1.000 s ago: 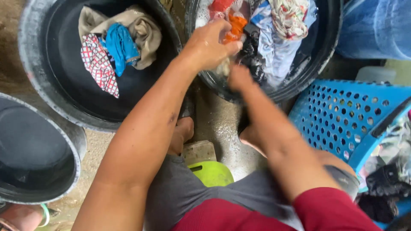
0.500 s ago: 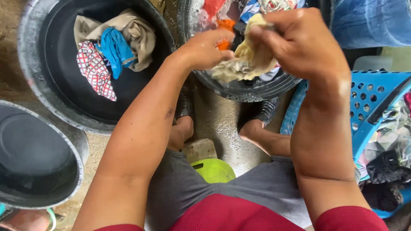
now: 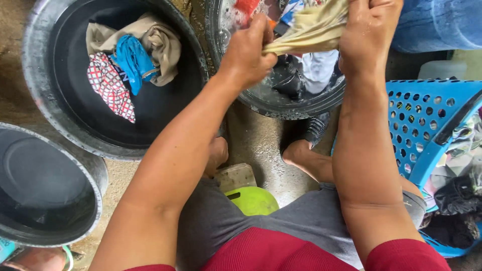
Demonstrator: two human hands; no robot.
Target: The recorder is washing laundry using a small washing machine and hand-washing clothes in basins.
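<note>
Wringing a cream cloth (image 3: pixel 311 31) over the wash tub (image 3: pixel 261 100): left hand (image 3: pixel 247 52) clenched round the lower end, fingers curled tight into a fist on it; right hand (image 3: pixel 369 37) clamped on the upper end, fingers wrapped over and pressed together. Cloth stretched taut between the two fists, held above the tub, not touching the water.

Likely slips, judging from this: wet soapy fabric sliding out of one fist and dropping back in, splashing suds; twisting too hard and straining a seam; water running down the forearms onto the grey shorts (image 3: pixel 281 226); soaked ground (image 3: pixel 261 145) under the bare feet looking slick, so easy to lose footing while leaning forward from the green stool (image 3: pixel 251 199).

Containers:
- Wash tub: soapy water, with dark, white, orange and patterned garments heaped in it, partly hidden by the hands.
- Left tub (image 3: pixel 50 100): black inside, holding a beige garment (image 3: pixel 160 40), a blue one (image 3: pixel 131 57) on top of it and a red-checked one (image 3: pixel 108 85) just beside; impossible to tell whether any water.
- Lower-left basin (image 3: pixel 95 190): dark water, no clothes visible.
- Blue basket (image 3: pixel 427 125), perforated, at the right: dark and patterned clothes piled inside
</note>
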